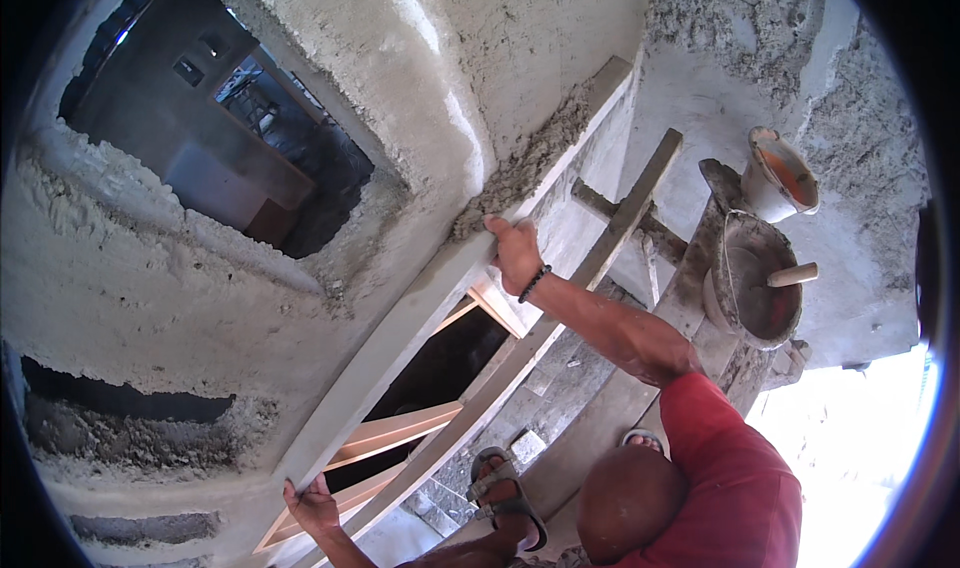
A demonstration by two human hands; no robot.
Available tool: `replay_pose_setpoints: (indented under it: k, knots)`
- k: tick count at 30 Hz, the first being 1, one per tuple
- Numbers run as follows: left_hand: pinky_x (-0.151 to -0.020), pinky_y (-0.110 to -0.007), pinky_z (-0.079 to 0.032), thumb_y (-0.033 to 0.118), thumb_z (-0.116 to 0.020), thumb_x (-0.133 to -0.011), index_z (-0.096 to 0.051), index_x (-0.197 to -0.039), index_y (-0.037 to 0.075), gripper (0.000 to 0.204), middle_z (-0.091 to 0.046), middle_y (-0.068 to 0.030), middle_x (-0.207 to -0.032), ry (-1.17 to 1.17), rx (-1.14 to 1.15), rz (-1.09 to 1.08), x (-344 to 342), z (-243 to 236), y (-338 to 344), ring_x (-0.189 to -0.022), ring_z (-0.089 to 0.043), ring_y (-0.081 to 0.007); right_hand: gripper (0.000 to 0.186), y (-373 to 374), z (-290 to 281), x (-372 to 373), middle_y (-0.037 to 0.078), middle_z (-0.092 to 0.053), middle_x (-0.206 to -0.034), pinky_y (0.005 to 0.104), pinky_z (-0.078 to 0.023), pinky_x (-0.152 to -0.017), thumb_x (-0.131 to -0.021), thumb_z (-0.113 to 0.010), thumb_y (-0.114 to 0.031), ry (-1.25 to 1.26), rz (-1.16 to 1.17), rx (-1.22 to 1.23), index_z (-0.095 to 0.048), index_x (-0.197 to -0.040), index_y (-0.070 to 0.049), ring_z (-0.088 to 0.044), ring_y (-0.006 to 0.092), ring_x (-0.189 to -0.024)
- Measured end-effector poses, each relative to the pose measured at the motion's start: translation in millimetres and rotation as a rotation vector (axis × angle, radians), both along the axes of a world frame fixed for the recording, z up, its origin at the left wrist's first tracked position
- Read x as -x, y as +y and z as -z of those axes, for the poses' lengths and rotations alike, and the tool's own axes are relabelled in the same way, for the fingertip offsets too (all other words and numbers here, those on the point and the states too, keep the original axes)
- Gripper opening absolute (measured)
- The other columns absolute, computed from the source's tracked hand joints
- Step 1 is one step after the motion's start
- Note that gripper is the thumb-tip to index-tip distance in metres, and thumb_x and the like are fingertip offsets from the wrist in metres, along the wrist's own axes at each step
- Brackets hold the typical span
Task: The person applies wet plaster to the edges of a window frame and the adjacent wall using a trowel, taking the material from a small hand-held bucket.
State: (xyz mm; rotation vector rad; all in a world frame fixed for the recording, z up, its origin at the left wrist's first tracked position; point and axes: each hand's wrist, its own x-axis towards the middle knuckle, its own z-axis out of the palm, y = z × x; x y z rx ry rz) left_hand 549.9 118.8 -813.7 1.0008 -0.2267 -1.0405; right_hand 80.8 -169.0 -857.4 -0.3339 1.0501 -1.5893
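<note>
A long pale straight board (395,353) lies slantwise along the rough plastered wall (270,338). Both my hands hold its edge. My left hand (312,506) is closed on the lower left end. Farther up, my right hand (516,252), with a dark beaded band at the wrist, closes round the edge beside a heap of wet mortar (530,168). The mortar lies along the upper part of the board, against the wall. My thumbs and some fingers show; the other fingers are hidden behind the board.
A wooden rail (630,208) runs beside the board, with light timber slats (400,433) and a dark gap. Right of it stand a mortar bucket (718,298) with a wooden-handled tool and a bucket with orange inside (765,203), by a plank (690,278). A wall opening (230,158) shows upper left.
</note>
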Motion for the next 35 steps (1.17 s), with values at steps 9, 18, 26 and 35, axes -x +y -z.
replay_pose_setpoints:
  k: [9, 18, 26, 35]
  knots:
    - [-0.092, -0.036, -0.055, 0.028, -0.063, -0.09, -0.053, -0.123, 0.001, 0.044, -0.06, -0.0125, -0.125, -0.068, 0.047, -0.037, -49.5, -40.9, 27.9, -0.111, -0.061, -0.0243, 0.044, 23.5, -70.7, -36.3, 0.01, -0.054, -0.084, 0.0344, -0.046, -0.065, -0.085, -0.068, -0.025, 0.128, -0.08, 0.092, -0.044, -0.102, 0.008, -0.051, 0.0163, -0.073]
    - [-0.091, -0.033, -0.054, 0.03, -0.066, -0.088, -0.048, -0.129, 0.003, 0.051, -0.056, -0.0119, -0.129, -0.195, 0.054, -0.051, -89.6, -79.5, 42.6, -0.114, -0.059, -0.0228, 0.055, 56.4, -122.2, -52.6, 0.017, -0.051, -0.109, 0.0378, -0.048, -0.08, -0.085, -0.069, -0.029, 0.007, -0.12, 0.192, -0.039, -0.112, 0.008, -0.052, 0.0213, -0.098]
    - [-0.077, -0.035, -0.053, 0.022, -0.056, -0.088, -0.057, -0.121, 0.004, 0.038, -0.065, -0.0102, -0.115, -0.023, 0.095, 0.11, -41.0, -113.7, 66.5, -0.087, -0.063, -0.0192, 0.037, 105.2, -146.6, -15.8, 0.012, -0.058, -0.108, 0.0348, -0.054, -0.072, -0.089, -0.065, -0.017, -0.078, -0.225, 0.186, -0.041, -0.114, -0.004, -0.062, 0.0185, -0.094]
    - [-0.062, -0.03, -0.053, 0.018, -0.06, -0.083, -0.064, -0.097, 0.006, 0.019, -0.065, -0.0044, -0.087, 0.234, -0.067, 0.012, -15.9, -275.6, 85.2, -0.078, -0.061, -0.0122, 0.036, 186.4, -259.3, 53.7, 0.014, -0.057, -0.113, 0.0415, -0.057, -0.084, -0.088, -0.064, -0.012, -0.289, -0.186, -0.097, -0.043, -0.115, -0.001, -0.062, 0.0238, -0.102]
